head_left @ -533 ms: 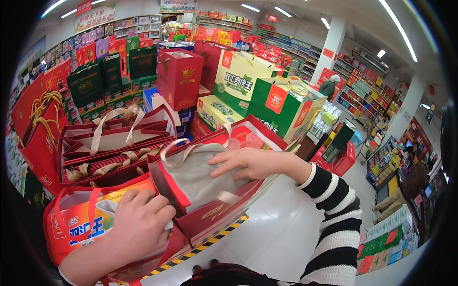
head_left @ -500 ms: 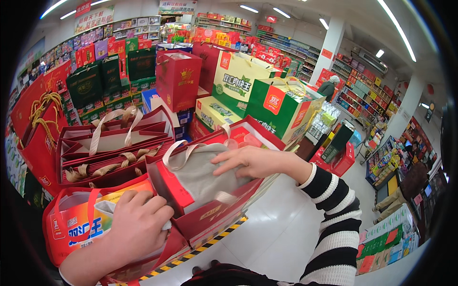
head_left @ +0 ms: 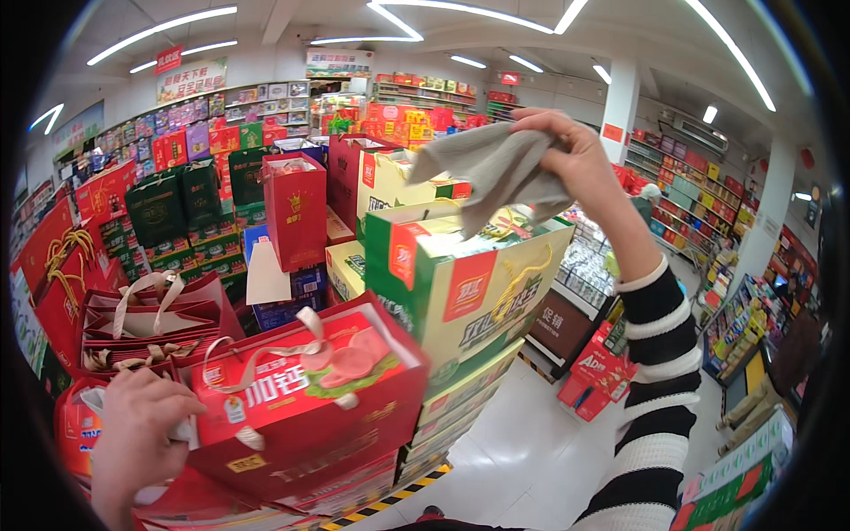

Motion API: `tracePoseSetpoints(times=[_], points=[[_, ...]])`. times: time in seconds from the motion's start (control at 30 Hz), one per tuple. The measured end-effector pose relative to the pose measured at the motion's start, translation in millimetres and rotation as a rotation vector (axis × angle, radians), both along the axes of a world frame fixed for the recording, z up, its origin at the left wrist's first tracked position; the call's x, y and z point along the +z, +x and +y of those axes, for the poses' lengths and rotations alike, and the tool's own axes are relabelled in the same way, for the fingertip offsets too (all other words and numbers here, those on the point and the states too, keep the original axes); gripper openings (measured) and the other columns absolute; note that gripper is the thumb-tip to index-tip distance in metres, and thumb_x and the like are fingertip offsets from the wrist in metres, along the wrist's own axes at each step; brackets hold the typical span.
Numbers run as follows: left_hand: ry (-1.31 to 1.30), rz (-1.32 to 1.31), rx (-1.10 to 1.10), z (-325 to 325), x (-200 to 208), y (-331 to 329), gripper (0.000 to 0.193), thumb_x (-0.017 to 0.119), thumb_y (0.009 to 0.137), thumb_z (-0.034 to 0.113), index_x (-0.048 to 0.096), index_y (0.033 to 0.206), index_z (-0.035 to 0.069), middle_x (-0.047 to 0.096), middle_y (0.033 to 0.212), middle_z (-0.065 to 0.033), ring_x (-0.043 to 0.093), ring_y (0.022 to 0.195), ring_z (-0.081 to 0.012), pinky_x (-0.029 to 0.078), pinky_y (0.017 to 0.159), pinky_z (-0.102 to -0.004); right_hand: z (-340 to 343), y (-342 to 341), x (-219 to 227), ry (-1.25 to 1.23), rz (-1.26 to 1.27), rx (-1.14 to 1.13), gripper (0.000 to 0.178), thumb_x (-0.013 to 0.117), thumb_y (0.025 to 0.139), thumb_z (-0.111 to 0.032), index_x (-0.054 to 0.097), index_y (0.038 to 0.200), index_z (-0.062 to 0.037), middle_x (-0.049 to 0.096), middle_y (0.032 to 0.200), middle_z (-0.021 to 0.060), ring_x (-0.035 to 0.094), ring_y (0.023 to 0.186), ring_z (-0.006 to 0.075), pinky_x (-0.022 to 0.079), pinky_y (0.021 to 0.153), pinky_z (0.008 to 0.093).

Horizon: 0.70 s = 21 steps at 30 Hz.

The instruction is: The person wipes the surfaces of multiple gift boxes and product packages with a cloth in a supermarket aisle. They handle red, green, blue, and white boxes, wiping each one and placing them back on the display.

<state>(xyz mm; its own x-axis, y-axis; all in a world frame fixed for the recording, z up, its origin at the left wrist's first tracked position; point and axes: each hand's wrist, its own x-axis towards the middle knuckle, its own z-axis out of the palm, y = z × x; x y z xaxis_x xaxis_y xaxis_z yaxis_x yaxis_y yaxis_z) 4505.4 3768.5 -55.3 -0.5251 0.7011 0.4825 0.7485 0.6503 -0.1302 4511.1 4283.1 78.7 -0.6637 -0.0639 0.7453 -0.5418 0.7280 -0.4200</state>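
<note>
My right hand is raised over a green and cream gift box, its fingers pinching a limp grey cloth that hangs down in front of the box. My left hand is closed at the near left corner of a red gift bag. A bit of whitish cloth shows at its fingers, mostly hidden. Inside the red bag is a red box with pictures of sliced meat, and the bag's cream ribbon handles lie loosely over it.
Left of the bag stand folded dark-red bags and a red bag with yellow rope handles. A tall red box and dark green bags rise behind. Yellow-black tape edges the floor below the stack.
My right hand has lifted the grey cloth off the red bag and swung it up and right. The box beneath now shows. My left hand has shifted to the bag's left corner; the view has tilted up.
</note>
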Motion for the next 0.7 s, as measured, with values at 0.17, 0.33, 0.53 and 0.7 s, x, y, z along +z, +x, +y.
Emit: tracePoseSetpoints(times=[0.17, 0.33, 0.53, 0.7], points=[[0.202, 0.011, 0.022, 83, 35, 12, 0.048, 0.066, 0.055, -0.004, 0.069, 0.102, 0.005, 0.069, 0.112, -0.0138, 0.064, 0.100, -0.0362, 0.048, 0.087, -0.0454, 115, -18, -9, 0.193, -0.413, -0.033, 0.064, 0.061, 0.076, -0.002, 0.058, 0.139, -0.0108, 0.046, 0.153, 0.0113, 0.041, 0.144, 0.0251, 0.032, 0.119, 0.0375], [0.132, 0.042, -0.035, 168, 48, 9, 0.071, 0.069, 0.060, -0.001, 0.062, 0.130, 0.008, 0.058, 0.139, -0.0127, 0.060, 0.116, -0.0356, 0.051, 0.096, -0.0442, 150, -34, -45, 0.234, -0.720, -0.269, 0.058, 0.065, 0.096, -0.042, 0.057, 0.141, -0.0062, 0.064, 0.133, 0.0159, 0.059, 0.124, 0.0236, 0.046, 0.104, 0.0356], [0.149, -0.174, -0.167, 244, 42, -29, 0.076, 0.070, 0.065, 0.006, 0.054, 0.139, 0.009, 0.054, 0.144, -0.0113, 0.057, 0.124, -0.0371, 0.050, 0.098, -0.0456, 122, -48, -61, 0.401, -0.796, 0.004, 0.058, 0.060, 0.100, -0.035, 0.049, 0.149, -0.0074, 0.055, 0.147, 0.0169, 0.052, 0.136, 0.0285, 0.039, 0.114, 0.0367], [0.170, -0.212, -0.245, 269, 32, -46, 0.055, 0.072, 0.068, 0.009, 0.061, 0.121, 0.007, 0.062, 0.120, -0.0128, 0.062, 0.108, -0.0364, 0.054, 0.088, -0.0438, 46, -72, -64, 0.617, -0.606, 0.543, 0.057, 0.060, 0.099, -0.021, 0.044, 0.153, -0.0107, 0.052, 0.149, 0.0168, 0.045, 0.141, 0.0291, 0.034, 0.118, 0.0401]])
